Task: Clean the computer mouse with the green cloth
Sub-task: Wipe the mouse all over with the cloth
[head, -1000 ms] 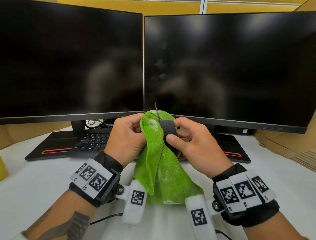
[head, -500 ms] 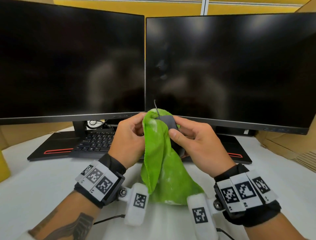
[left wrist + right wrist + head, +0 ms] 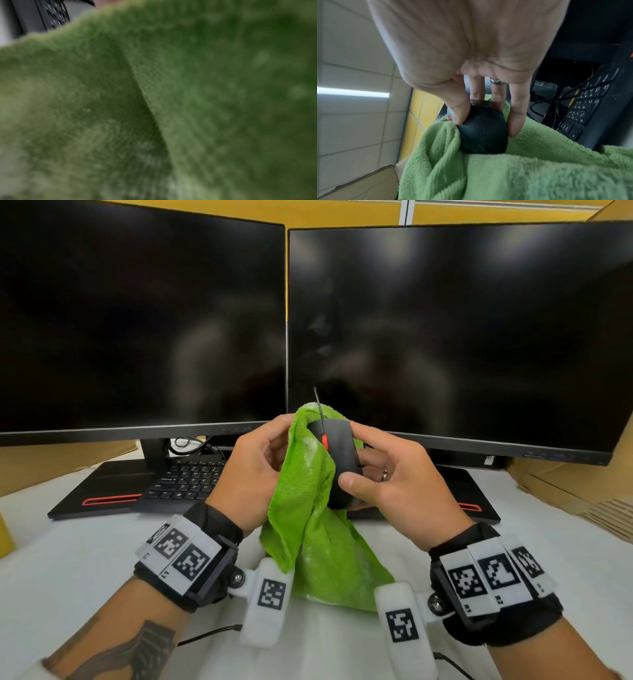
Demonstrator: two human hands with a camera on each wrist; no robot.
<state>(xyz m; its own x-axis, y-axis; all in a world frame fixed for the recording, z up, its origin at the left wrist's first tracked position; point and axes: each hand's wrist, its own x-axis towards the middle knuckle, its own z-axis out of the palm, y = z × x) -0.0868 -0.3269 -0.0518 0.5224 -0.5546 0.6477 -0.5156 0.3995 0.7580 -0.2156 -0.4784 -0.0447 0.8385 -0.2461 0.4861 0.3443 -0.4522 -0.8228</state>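
Note:
A black wired computer mouse (image 3: 342, 455) with a red scroll wheel is held up in front of the monitors. My right hand (image 3: 383, 474) grips it, thumb on its near end and fingers round the far side. In the right wrist view the mouse (image 3: 483, 129) sits between thumb and fingers (image 3: 516, 119). The green cloth (image 3: 305, 491) drapes against the mouse's left side and hangs down to the desk. My left hand (image 3: 260, 470) holds the cloth's upper part against the mouse. The cloth (image 3: 171, 108) fills the left wrist view, hiding the left fingers.
Two dark monitors (image 3: 445, 330) stand side by side behind the hands. A black keyboard (image 3: 186, 479) lies on a black desk mat (image 3: 99, 491) under the left monitor. Cardboard (image 3: 565, 484) sits at the right. The mouse cable (image 3: 318, 405) rises from the mouse's front.
The mouse has turned in my right hand, so its top and red wheel now show. The cloth has slid to its left side. Both hands stay in the same place.

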